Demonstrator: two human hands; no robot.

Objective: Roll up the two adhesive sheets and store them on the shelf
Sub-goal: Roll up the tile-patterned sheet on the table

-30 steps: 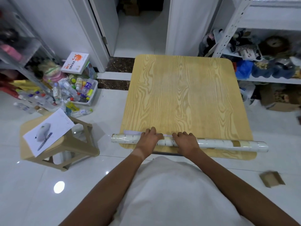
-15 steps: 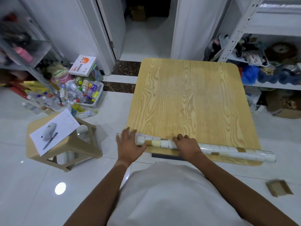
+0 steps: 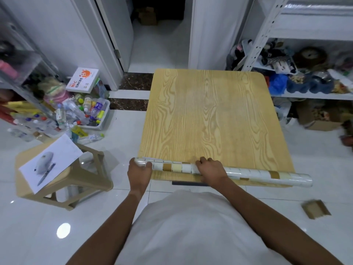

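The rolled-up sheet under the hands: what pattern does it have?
White square tiles with scattered tan and cream ones on the rolled sheet, seen in the head view.

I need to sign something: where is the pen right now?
In the head view, the pen lies at the left on a white sheet of paper atop the beige stool, beside a white mouse, left of the wooden table.

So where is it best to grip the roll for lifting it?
Probably around its middle, from above: the roll is long and thin, lying across the table's near edge with both ends overhanging. The left hand wraps its left end; the right hand presses near the middle.
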